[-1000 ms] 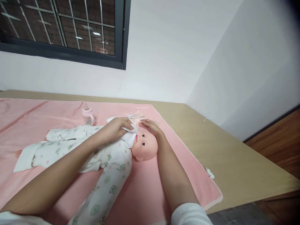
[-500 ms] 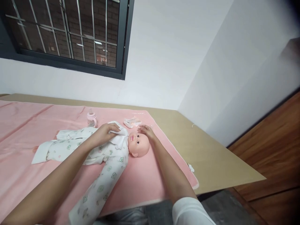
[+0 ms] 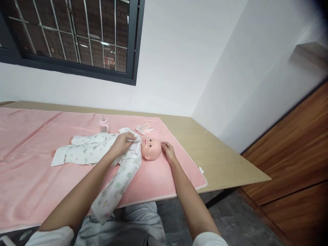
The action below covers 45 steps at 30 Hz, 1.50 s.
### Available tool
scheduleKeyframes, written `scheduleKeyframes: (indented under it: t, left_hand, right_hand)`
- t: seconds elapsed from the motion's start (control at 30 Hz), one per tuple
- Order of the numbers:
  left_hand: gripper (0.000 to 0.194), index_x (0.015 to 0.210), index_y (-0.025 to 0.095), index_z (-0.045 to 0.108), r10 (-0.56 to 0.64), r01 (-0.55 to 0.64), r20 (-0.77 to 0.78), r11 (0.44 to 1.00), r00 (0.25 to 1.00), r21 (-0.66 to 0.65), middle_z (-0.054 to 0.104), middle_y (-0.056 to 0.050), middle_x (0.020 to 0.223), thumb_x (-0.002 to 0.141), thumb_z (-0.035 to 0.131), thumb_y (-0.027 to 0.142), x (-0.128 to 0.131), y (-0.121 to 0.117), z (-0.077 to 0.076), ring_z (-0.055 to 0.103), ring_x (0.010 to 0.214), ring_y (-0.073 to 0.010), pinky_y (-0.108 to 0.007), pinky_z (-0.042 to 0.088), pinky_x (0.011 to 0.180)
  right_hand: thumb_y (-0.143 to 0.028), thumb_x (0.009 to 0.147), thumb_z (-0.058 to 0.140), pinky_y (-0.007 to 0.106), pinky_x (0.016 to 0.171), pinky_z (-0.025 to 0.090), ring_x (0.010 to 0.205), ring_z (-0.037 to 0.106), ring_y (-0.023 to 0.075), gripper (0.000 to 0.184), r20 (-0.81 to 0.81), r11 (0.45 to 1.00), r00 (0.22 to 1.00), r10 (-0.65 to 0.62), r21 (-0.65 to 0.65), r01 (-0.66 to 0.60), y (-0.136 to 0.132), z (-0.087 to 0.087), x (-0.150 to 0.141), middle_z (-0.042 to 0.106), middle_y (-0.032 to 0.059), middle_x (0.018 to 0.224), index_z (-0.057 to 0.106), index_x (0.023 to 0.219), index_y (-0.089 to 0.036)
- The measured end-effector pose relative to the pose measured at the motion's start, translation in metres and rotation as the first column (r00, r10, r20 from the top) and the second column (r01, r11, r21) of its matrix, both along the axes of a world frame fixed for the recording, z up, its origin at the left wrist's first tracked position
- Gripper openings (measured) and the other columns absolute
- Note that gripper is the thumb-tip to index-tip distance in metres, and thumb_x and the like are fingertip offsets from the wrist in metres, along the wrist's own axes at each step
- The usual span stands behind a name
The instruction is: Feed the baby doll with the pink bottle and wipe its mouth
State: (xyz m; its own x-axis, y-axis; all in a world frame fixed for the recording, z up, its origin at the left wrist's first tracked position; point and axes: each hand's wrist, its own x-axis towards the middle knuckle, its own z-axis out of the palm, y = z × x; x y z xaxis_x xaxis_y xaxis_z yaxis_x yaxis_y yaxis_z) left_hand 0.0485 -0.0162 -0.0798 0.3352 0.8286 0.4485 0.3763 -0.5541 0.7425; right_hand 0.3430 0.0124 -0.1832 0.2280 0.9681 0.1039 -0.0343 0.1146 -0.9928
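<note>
A bald baby doll (image 3: 154, 149) lies on its back on a pink blanket (image 3: 153, 184), its head to the right. It wears a white printed outfit (image 3: 84, 153), and one long sleeve hangs over the table's near edge. My left hand (image 3: 122, 142) is closed on a small white cloth (image 3: 138, 138) at the doll's neck and upper chest. Beside the crown of the doll's head is my right hand (image 3: 167, 149), fingers loosely bent and fingertips at or just touching the head. Nothing shows in it.
A pink-topped baby bottle (image 3: 104, 125) stands behind the doll. A clear plastic packet (image 3: 144, 128) lies beyond its head, near a small clear ring (image 3: 162, 133). The wooden table (image 3: 217, 164) meets a white wall, with a barred window (image 3: 77, 37) above.
My right hand has drawn back from the far side of the doll's head to its crown. My left hand keeps the cloth at the neck. The view has shifted slightly.
</note>
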Motion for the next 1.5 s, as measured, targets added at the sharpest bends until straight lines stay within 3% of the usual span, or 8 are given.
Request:
scheduleKeyframes:
  t: [0.23,0.43,0.57,0.8,1.17,1.5]
  left_hand:
    - [0.028,0.081,0.017,0.077,-0.020,0.020,-0.072,1.000,0.997,-0.006,0.072,-0.005,0.099,0.072,0.053,0.005,0.007,0.012,0.001,0.067,0.094,-0.0199,-0.030,0.051,0.087]
    - [0.032,0.083,0.020,0.078,-0.127,0.130,-0.160,0.991,0.979,0.012,0.073,-0.003,0.099,0.074,0.055,-0.001,0.013,0.017,-0.002,0.067,0.091,-0.0179,-0.027,0.049,0.083]
    - [0.033,0.080,0.023,0.078,-0.171,0.184,-0.226,0.982,0.959,0.036,0.074,-0.002,0.096,0.074,0.058,-0.003,0.017,0.019,-0.004,0.066,0.089,-0.0188,-0.032,0.045,0.087]
    - [0.036,0.083,0.029,0.079,-0.114,0.177,-0.390,0.976,0.914,0.129,0.074,0.000,0.095,0.077,0.060,-0.001,0.016,0.023,-0.004,0.060,0.093,-0.0224,-0.043,0.034,0.095]
    - [0.029,0.084,0.027,0.078,-0.052,0.124,-0.342,0.973,0.938,0.192,0.074,-0.001,0.094,0.078,0.060,0.003,0.012,0.028,-0.019,0.056,0.093,-0.0241,-0.046,0.034,0.094]
    - [0.017,0.087,0.023,0.075,0.051,0.081,-0.346,0.930,0.937,0.358,0.074,-0.003,0.094,0.087,0.062,0.013,0.010,0.036,-0.026,0.058,0.092,-0.0253,-0.047,0.036,0.090]
  right_hand:
    - [-0.038,0.066,0.066,0.031,0.080,0.047,0.076,0.061,0.0163,0.031,0.077,0.997,0.994,0.082,-0.019,-0.081,-0.002,0.006,0.001,0.068,-0.0002,0.078,0.063,0.090,-0.020]
    - [-0.030,0.067,0.066,0.029,0.080,0.045,0.081,0.062,0.0167,0.025,0.117,0.993,0.987,0.108,-0.050,-0.103,-0.002,0.008,0.001,0.071,0.0014,0.087,0.065,0.090,-0.019]
    - [-0.033,0.070,0.066,0.029,0.078,0.045,0.081,0.063,0.0174,0.028,0.159,0.991,0.979,0.129,-0.060,-0.121,-0.002,0.008,0.004,0.070,0.0027,0.087,0.065,0.093,-0.018]
    - [-0.034,0.074,0.064,0.028,0.076,0.044,0.083,0.062,0.0167,0.027,0.202,0.991,0.973,0.114,-0.090,-0.097,-0.007,0.014,0.004,0.069,0.0027,0.087,0.064,0.095,-0.016]
    - [-0.040,0.074,0.069,0.028,0.071,0.045,0.078,0.062,0.0156,0.032,0.142,0.995,0.988,0.055,-0.096,-0.041,-0.007,0.013,0.003,0.070,0.0046,0.088,0.064,0.095,-0.016]
    - [-0.040,0.076,0.066,0.031,0.078,0.047,0.084,0.064,0.0177,0.028,0.184,0.994,0.980,0.080,-0.084,-0.065,-0.008,0.012,0.005,0.070,0.0053,0.091,0.064,0.092,-0.017]
